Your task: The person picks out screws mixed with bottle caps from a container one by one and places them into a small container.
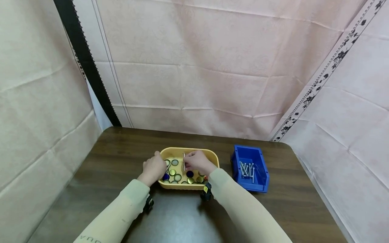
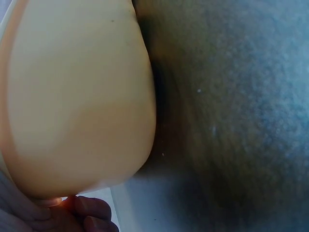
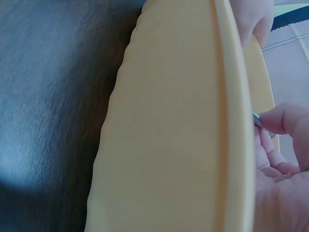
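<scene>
A yellow plastic basin point(image 1: 214, 155) stands on the table, with several round bottle caps point(image 1: 177, 177) in gold, silver, blue and red on its floor. My right hand point(image 1: 197, 161) reaches over the basin and pinches a long silver screw point(image 1: 184, 162) between thumb and fingers. In the right wrist view, metal of that screw point(image 3: 257, 119) shows at the thumb tip. My left hand point(image 1: 153, 167) is at the basin's left end, its fingers curled. A thin silver screw point(image 1: 168, 167) sticks out from its fingertips; their grip is partly hidden.
Right of the yellow basin stands a blue plastic bin point(image 1: 258, 162) holding several silver screws point(image 1: 247, 169). Both stand on a dark wooden table point(image 1: 133, 138). Pale cloth point(image 1: 194, 67) hangs behind the table and along its sides.
</scene>
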Available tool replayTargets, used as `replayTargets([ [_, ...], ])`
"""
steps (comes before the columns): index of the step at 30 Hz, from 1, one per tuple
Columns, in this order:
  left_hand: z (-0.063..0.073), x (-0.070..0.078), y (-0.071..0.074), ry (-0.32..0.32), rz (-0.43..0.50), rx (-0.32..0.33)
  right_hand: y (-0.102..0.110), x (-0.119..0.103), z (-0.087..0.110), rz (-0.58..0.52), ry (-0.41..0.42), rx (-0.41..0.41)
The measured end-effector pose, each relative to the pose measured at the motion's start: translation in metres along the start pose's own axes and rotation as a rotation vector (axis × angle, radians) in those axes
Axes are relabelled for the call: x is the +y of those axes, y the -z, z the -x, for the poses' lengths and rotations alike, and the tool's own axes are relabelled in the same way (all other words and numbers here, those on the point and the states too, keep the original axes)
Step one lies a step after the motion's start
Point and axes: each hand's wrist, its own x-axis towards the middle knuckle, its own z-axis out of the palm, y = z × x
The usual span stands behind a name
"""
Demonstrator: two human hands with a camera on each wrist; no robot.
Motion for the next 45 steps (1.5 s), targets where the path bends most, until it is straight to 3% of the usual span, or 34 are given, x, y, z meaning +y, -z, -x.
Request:
replayTargets([
  [6,0.000,-0.002,0.002,0.004,0.006,-0.003,0.015,0.001,0.004,-0.006,0.019,-0.016],
  [21,0.000,-0.002,0.000,0.000,-0.001,-0.016,0.058,0.002,0.017,-0.008,0.037,0.066],
  [34,-0.002,-0.001,-0.001,-0.001,0.007,-0.013,0.118,0.017,0.040,-0.090,-0.001,0.173],
  [45,-0.003,0.000,-0.001,0.003,0.001,-0.018,0.170,0.029,0.072,-0.075,0.004,0.237],
])
